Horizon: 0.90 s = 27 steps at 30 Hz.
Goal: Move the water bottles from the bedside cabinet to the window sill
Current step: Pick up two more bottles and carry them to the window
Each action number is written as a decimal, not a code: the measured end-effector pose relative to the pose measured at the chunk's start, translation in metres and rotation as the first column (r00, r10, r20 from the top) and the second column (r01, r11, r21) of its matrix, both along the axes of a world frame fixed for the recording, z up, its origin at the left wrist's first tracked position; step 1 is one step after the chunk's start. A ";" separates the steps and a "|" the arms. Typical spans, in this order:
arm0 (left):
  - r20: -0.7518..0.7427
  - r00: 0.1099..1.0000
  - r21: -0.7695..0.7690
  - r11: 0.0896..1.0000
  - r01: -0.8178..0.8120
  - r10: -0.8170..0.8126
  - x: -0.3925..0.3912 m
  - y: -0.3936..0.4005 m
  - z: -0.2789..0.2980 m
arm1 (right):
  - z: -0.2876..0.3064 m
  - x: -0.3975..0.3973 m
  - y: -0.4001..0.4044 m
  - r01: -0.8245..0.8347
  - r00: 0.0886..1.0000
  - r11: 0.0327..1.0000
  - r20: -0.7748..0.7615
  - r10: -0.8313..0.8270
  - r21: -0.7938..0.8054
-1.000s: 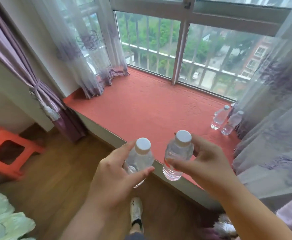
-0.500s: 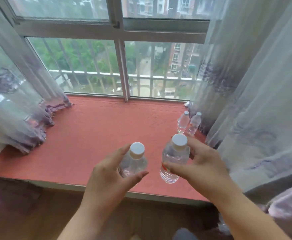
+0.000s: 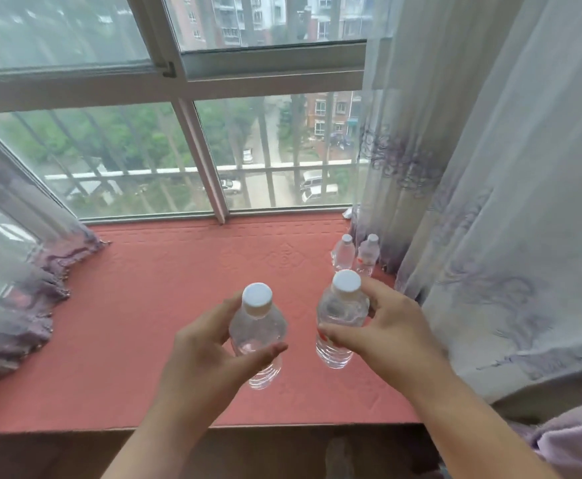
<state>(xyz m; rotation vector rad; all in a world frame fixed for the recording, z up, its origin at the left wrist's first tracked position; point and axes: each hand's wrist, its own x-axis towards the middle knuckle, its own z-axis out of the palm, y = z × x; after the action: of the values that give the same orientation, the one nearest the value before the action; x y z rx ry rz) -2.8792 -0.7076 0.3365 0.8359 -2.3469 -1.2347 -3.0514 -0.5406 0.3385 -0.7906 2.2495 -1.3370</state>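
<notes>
A: What fills the view, biggest first?

B: The window (image 3: 193, 157) across the back, then sheer curtains (image 3: 490, 202) hanging on both sides. Below them the window sill (image 3: 144, 305) runs wide under a salmon-red quilted cover.

A: And the hands?

B: Both are over the sill, each grasping a bottle. The left hand (image 3: 206, 354) wraps thumb and fingers round the body of one water bottle (image 3: 258, 326). The right hand (image 3: 386, 326) pinches a second water bottle (image 3: 341, 312) just below its white cap. Both bottles are held roughly upright above the red cover, side by side but apart.

A: How far along is the job?

B: Two small bottles (image 3: 351, 254) stand on the sill at the far right, against the curtain's edge, so I judge that part done. The pair in the hands has reached the sill but does not look set down; placing them is what remains here.

A: Any more to fetch?

B: I cannot tell. The bedside cabinet is out of view, so how many bottles are left there is unknown.

A: Anything else unclear?

B: The held bottles are clear plastic, so whether their bases touch the cover is hard to judge. The far pair is small and slightly blurred; a pale scrap near the window corner behind them I cannot identify. The curtains hide the ends of the sill.
</notes>
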 end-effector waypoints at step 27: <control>0.160 0.979 0.006 0.992 0.124 -0.123 -0.133 -0.060 -0.048 | -0.042 -0.126 -0.031 0.127 0.991 0.992 0.029 -0.127 0.023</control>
<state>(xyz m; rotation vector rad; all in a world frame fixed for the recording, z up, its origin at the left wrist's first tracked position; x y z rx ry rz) -3.0127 -0.7674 0.2881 0.8276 -2.5633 -1.2532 -3.1776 -0.5712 0.2966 -0.6251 2.3200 -1.3702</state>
